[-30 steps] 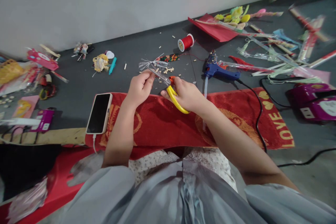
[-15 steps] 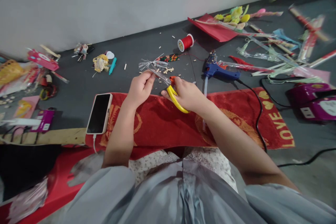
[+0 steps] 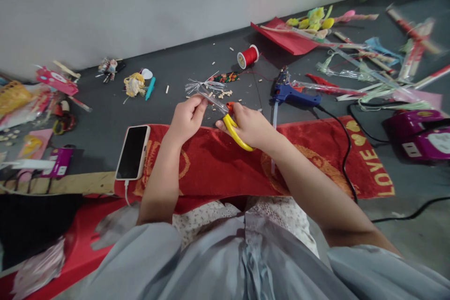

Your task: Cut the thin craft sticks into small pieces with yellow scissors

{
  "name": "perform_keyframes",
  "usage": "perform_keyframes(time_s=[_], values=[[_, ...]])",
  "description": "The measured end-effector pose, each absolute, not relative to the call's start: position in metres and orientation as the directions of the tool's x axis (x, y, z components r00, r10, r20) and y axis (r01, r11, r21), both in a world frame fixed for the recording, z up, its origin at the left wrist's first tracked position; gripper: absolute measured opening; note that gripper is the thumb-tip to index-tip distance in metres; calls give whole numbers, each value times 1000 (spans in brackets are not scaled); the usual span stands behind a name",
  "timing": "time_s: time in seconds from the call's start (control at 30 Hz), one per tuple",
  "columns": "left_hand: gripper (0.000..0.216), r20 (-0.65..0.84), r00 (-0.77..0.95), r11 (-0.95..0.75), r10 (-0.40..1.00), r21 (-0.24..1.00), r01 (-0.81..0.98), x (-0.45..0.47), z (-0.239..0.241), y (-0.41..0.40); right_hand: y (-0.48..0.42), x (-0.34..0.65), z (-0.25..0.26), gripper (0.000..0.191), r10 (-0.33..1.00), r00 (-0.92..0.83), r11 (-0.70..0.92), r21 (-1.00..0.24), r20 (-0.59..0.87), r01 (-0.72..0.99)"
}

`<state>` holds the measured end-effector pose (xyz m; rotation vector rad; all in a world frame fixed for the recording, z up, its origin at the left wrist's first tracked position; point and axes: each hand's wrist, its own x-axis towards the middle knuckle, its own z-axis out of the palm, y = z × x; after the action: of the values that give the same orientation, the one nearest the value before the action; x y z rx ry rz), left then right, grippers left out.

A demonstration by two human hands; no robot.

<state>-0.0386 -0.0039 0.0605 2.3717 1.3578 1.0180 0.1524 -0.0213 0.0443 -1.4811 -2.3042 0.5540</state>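
My right hand (image 3: 253,127) is wrapped round a pair of scissors (image 3: 235,132) with a yellow handle, its blades pointing toward my left hand. An orange-red bit (image 3: 230,106) shows by the right fingers; I cannot tell whether it belongs to the scissors. My left hand (image 3: 187,116) is closed in a pinch at the blade end, and what it pinches is too small to make out. Just beyond the fingertips lies a bundle of thin silvery strips (image 3: 204,86). Pale little pieces (image 3: 225,94) and a patterned green-and-orange strip (image 3: 227,77) lie close by.
A red towel (image 3: 218,168) covers the table's front edge, with a phone (image 3: 132,152) on its left end. Right of my hands rests a blue glue gun (image 3: 297,96) with a trailing cord. A red thread spool (image 3: 248,57) and red paper (image 3: 286,37) lie behind.
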Motion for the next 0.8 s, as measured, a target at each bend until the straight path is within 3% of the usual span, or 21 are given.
perform_keyframes(time_s=[0.8], values=[[47,413,305,-505,858,566,651,-37,58,-3,-22,153,46,73,908,-411,400,-464,82,791]])
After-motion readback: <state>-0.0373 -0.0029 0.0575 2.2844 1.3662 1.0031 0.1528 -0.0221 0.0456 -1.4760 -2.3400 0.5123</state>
